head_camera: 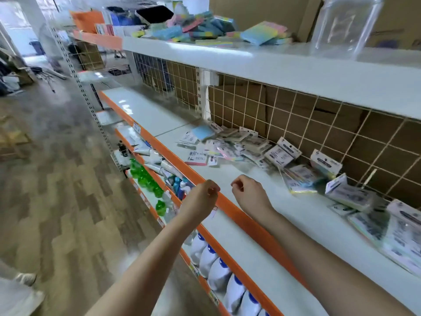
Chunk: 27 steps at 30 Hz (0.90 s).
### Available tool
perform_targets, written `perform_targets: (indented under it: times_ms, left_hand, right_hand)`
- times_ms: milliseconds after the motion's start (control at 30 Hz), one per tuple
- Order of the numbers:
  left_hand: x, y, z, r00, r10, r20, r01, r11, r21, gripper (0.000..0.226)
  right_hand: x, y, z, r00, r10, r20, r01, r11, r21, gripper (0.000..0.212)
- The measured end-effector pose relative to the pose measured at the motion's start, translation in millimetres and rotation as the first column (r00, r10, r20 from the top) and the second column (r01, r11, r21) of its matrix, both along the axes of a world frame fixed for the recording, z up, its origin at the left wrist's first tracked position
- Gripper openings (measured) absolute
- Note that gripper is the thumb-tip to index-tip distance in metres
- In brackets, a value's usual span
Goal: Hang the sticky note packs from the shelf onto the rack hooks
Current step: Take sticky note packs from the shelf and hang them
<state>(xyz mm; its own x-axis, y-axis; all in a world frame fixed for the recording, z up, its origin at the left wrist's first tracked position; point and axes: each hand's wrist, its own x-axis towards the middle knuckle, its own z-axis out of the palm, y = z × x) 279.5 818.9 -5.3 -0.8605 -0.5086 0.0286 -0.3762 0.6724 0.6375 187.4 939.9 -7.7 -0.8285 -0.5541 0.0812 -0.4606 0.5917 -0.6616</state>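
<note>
The sticky note packs [241, 145] lie in a loose scatter on the white middle shelf [262, 179], most of them pushed back against the wire grid rack [319, 115] that forms the rear wall; more packs trail off to the right along the same shelf. Each looks like a small pad sealed in clear film under a printed card header, so I judge them light and fairly stiff through the pad, with a slick wrapper that may slide under the fingers. The card header at the top seems the best place to pinch, since that is presumably where the hanging hole sits, though the blur hides any hole

Both hands hover over the orange front edge of the shelf, near each other and well short of the packs. The left hand [204, 197] has its grip curled loosely inward with nothing plainly held; the right hand [248, 192] is likewise curled with its fingers tucked, holding nothing that I can see

One slim hook [370, 176] appears to jut from the grid to the right of the main pile, but it is too smeared to be sure. Several packs overlap, so lifting one could drag its neighbours. The upper shelf [296, 71] overhangs the grid and narrows the reach, carrying coloured note blocks [200, 28] and a clear plastic jar [341, 26]. Below, green bottles [145, 176] and white bottles [218, 270] sit clear of the work
</note>
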Motion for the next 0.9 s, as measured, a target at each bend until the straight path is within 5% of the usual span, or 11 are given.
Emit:
perform_targets:
  times_ms: [633, 900]
  left_hand:
    - [-112.8, -133.3, -32.2, 0.998, -0.05, -0.036, 0.048, 0.997, -0.06, 0.033]
    - [-161.4, -209.2, -28.8, 0.981, -0.185, -0.061, 0.176, 0.976, -0.131, 0.037]
  right_hand:
    - [-94.9, -123.4, -18.4, 0.989, -0.104, -0.102, 0.102, 0.994, -0.027, 0.025]
    - [-118.4, -190.5, -28.1, 0.967, -0.179, -0.183, 0.21, 0.964, 0.166, 0.031]
